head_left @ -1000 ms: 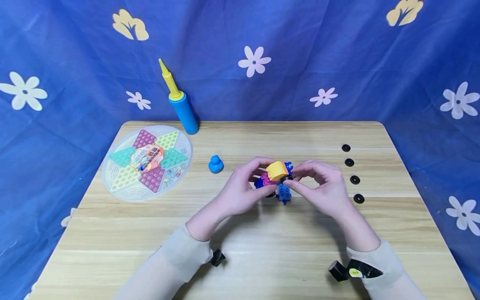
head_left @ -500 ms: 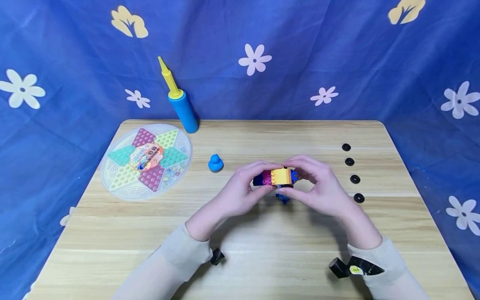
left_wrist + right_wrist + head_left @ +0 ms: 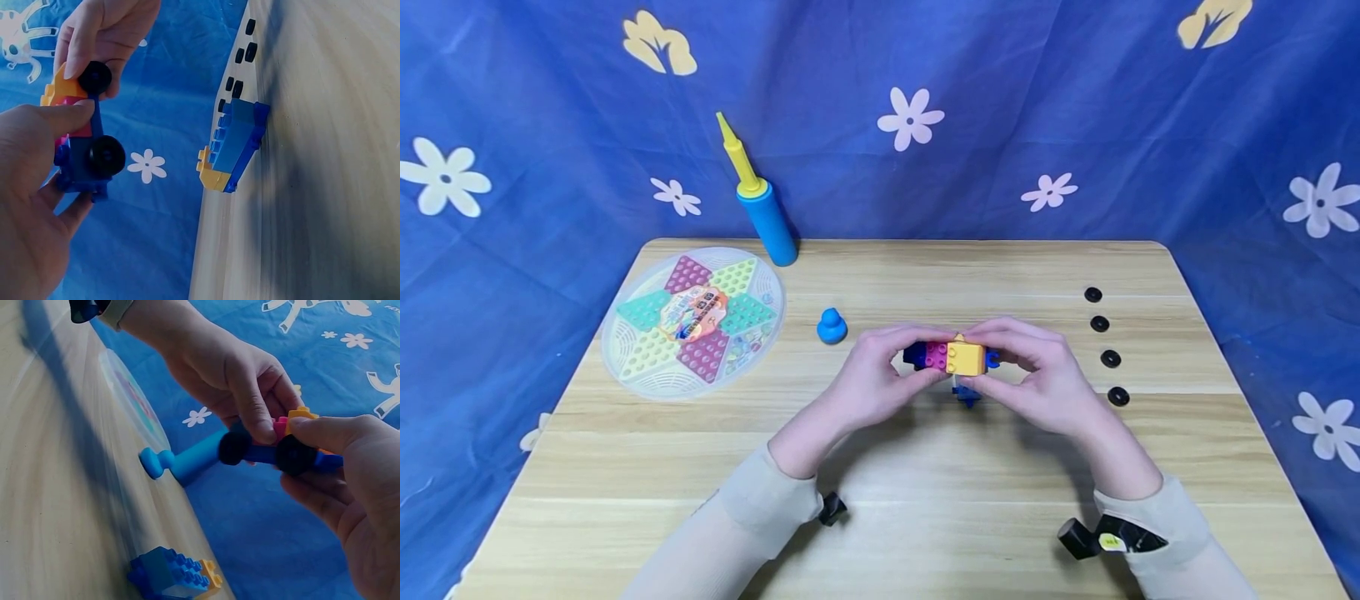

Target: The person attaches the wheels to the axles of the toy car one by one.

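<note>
Above the middle of the wooden table [image 3: 925, 500], both hands hold a small brick car [image 3: 951, 357] made of blue, pink and yellow bricks. My left hand [image 3: 922, 357] pinches its blue and pink end. My right hand [image 3: 988, 358] grips the yellow end. In the left wrist view the car [image 3: 78, 156] shows its underside, with two black wheels [image 3: 105, 155] on it. The right wrist view shows both hands on the car [image 3: 281, 450]. Below the car, a blue brick block with a yellow piece [image 3: 966, 393] lies on the table, also seen as the block [image 3: 234, 147].
A round Chinese checkers board [image 3: 692, 321] lies at the table's left. A blue and yellow hand pump [image 3: 760, 204] stands behind it. A small blue knobbed piece [image 3: 832, 327] sits left of the hands. Several black discs [image 3: 1109, 359] line the right side. Blue flowered cloth hangs behind.
The car was tilted with its yellow brick raised; it is now held level. My right hand's fingers have come over the yellow end, and both hands have closed in.
</note>
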`<state>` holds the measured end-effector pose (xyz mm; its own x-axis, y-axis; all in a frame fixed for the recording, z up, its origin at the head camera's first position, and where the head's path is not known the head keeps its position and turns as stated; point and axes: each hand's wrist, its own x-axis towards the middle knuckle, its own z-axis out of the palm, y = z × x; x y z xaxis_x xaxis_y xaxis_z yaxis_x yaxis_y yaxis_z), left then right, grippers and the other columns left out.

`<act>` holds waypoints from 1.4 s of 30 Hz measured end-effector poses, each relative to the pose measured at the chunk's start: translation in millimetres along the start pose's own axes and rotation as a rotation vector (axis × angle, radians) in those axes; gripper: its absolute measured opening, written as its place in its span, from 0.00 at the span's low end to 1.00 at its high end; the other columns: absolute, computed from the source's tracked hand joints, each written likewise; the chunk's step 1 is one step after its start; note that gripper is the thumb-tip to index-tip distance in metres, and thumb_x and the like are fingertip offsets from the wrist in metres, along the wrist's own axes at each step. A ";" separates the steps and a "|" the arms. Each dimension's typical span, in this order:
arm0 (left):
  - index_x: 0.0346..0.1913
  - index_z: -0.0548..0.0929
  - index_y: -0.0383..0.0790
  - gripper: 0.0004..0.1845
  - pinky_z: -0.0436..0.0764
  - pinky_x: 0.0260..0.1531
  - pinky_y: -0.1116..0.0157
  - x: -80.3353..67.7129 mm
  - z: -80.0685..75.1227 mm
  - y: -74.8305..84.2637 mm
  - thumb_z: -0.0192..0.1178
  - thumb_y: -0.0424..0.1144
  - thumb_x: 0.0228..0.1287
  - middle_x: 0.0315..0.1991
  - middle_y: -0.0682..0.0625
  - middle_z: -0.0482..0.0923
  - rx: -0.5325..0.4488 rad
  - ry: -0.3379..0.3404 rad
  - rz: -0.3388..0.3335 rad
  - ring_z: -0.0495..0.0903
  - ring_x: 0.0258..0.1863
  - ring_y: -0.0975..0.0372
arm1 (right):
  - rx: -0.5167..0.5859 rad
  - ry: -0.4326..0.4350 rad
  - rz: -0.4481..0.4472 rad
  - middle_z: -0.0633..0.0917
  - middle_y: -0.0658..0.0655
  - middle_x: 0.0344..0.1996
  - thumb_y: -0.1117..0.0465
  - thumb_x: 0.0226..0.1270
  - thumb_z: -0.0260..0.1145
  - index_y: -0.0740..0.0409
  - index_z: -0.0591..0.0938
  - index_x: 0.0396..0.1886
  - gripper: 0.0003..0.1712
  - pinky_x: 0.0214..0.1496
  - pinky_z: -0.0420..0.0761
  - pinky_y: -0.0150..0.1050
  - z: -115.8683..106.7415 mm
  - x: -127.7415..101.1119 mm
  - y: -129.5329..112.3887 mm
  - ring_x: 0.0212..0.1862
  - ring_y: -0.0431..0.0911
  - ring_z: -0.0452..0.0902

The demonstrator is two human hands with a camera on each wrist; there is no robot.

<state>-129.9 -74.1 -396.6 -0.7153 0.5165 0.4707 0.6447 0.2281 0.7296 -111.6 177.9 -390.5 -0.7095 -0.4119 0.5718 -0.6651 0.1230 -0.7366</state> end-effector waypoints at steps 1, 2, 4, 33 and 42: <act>0.60 0.88 0.41 0.22 0.80 0.62 0.62 0.5 0.0 -0.6 0.78 0.32 0.62 0.58 0.50 0.86 0.001 0.010 0.003 0.83 0.60 0.62 | -0.007 0.011 -0.020 0.88 0.59 0.53 0.80 0.50 0.82 0.64 0.88 0.55 0.30 0.52 0.88 0.40 0.4 -0.3 0.6 0.52 0.52 0.86; 0.60 0.88 0.41 0.23 0.79 0.64 0.61 1.2 -0.1 -0.9 0.78 0.33 0.62 0.59 0.49 0.86 0.003 0.019 0.004 0.82 0.62 0.61 | -0.017 0.023 -0.044 0.88 0.60 0.53 0.80 0.49 0.82 0.65 0.88 0.55 0.29 0.53 0.87 0.40 0.6 -0.3 1.1 0.52 0.52 0.86; 0.61 0.87 0.41 0.24 0.77 0.66 0.60 2.0 -0.5 -1.5 0.79 0.33 0.61 0.61 0.48 0.85 0.004 0.035 0.003 0.80 0.65 0.60 | -0.039 0.047 -0.088 0.88 0.62 0.52 0.79 0.50 0.82 0.67 0.88 0.54 0.28 0.54 0.87 0.39 0.9 -0.4 1.9 0.52 0.53 0.86; 0.72 0.68 0.36 0.31 0.89 0.45 0.49 10.0 6.9 10.8 0.68 0.45 0.76 0.42 0.34 0.85 -0.532 0.171 -0.603 0.90 0.36 0.48 | -0.210 0.189 -0.446 0.87 0.72 0.46 0.61 0.75 0.73 0.73 0.90 0.45 0.15 0.58 0.85 0.37 12.0 -4.5 17.1 0.46 0.61 0.87; 0.70 0.71 0.38 0.31 0.90 0.37 0.51 15.5 14.9 16.7 0.72 0.39 0.71 0.37 0.36 0.82 -0.570 0.287 -0.636 0.91 0.30 0.48 | -0.260 0.182 -0.463 0.88 0.69 0.46 0.62 0.74 0.73 0.70 0.90 0.45 0.12 0.57 0.85 0.38 18.7 -7.3 21.2 0.43 0.60 0.88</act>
<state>-126.3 -50.0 -384.6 -0.9804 0.1890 -0.0557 -0.0725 -0.0832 0.9939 -116.2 166.6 -417.0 -0.3435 -0.3163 0.8843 -0.9358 0.1944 -0.2940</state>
